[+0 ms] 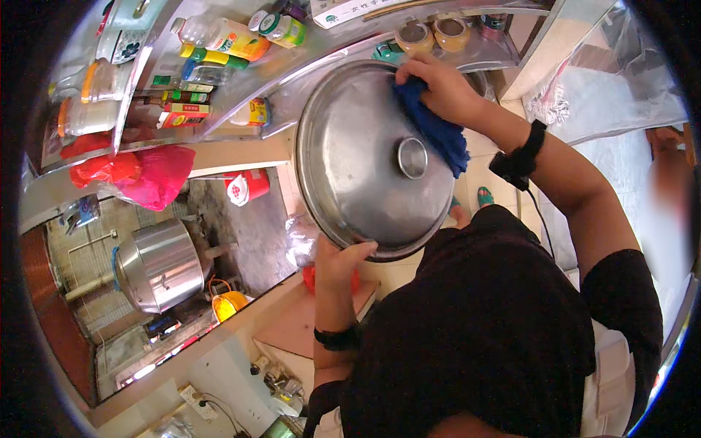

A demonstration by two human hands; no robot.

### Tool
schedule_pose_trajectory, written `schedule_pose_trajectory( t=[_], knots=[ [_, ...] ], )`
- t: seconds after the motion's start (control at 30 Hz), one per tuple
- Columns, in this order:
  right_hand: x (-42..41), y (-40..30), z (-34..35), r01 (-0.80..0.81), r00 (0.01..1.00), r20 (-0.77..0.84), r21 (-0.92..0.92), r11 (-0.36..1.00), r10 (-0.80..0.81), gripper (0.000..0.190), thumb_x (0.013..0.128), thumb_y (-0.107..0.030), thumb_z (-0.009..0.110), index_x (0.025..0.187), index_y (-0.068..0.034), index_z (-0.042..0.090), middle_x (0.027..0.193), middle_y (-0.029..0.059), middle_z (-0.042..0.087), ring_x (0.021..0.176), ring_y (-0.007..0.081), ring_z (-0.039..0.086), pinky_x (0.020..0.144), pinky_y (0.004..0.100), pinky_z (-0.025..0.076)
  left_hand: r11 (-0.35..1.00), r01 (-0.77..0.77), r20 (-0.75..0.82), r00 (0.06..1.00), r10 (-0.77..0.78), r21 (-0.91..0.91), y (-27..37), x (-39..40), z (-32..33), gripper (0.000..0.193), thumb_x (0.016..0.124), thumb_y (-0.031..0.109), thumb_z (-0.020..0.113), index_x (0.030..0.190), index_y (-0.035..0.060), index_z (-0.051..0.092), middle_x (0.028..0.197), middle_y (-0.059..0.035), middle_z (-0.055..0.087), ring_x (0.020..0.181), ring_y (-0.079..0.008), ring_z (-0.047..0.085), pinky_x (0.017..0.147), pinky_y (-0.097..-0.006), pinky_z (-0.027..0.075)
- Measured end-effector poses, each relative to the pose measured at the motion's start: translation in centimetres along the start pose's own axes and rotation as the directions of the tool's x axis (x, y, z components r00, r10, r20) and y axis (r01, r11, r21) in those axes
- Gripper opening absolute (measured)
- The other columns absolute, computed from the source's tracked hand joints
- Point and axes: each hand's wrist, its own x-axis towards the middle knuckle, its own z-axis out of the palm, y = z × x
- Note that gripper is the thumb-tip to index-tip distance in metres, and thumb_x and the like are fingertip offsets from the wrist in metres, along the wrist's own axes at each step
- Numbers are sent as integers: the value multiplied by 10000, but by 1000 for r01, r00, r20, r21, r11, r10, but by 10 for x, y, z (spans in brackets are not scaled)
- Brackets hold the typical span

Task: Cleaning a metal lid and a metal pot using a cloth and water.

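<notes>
A large round stainless-steel lid (361,159) with a ring-shaped knob (412,158) is held up in front of me, its outer side facing the camera. My left hand (342,260) grips its lower rim, thumb over the edge and the other fingers hidden behind. At the upper right rim, my right hand (435,90) is closed on a dark blue cloth (430,123). The cloth lies against the lid's face and hangs down over its right edge, beside the knob.
Shelves with bottles (235,38) and jars (413,37) stand beyond the lid. Red plastic bags (159,172) hang at the left, above an opening that shows a big steel pot (161,265). A power strip (198,402) is at lower left. Another person (668,180) is at far right.
</notes>
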Motion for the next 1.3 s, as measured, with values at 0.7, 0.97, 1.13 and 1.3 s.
schedule_pose_trajectory(
  t=[0.7, 0.97, 1.13, 1.3],
  knots=[
    [-185, 103, 23, -751, 624, 340, 508, 422, 704, 422, 665, 132, 450, 1024, -62, 560, 1051, 69, 563, 1017, 177, 519, 900, 286, 395, 591, 71, -262, 850, -458, -803, -126, 102, -89, 278, 711, -47, 499, 984, 0, 519, 971, -118, 576, 938, -271, 546, 877, -423, 433],
    [-191, 172, 5, -769, 524, 495, 625, 135, 693, 335, 718, -107, 520, 1034, 2, 534, 1031, 84, 581, 962, 178, 557, 884, 280, 413, 514, -131, -265, 944, -196, -848, -221, 242, -111, 257, 789, 21, 534, 1045, 12, 515, 1047, -112, 580, 982, -251, 547, 875, -402, 441],
    [-198, 234, -6, -797, 503, 568, 597, 94, 651, 321, 729, -204, 555, 979, -5, 526, 903, 69, 591, 827, 144, 580, 779, 245, 452, 521, -226, -198, 974, 110, -823, -266, 324, -107, 114, 826, 45, 524, 928, 15, 567, 900, -76, 637, 872, -194, 595, 758, -328, 470],
    [-215, 289, 13, -770, 549, 543, 625, 131, 635, 300, 734, -205, 567, 949, -2, 517, 850, 53, 585, 783, 128, 575, 732, 231, 454, 488, -211, -67, 953, 296, -847, -310, 385, -118, 179, 848, 45, 499, 1015, 7, 551, 1055, -110, 601, 946, -222, 575, 834, -375, 469]
  ],
)
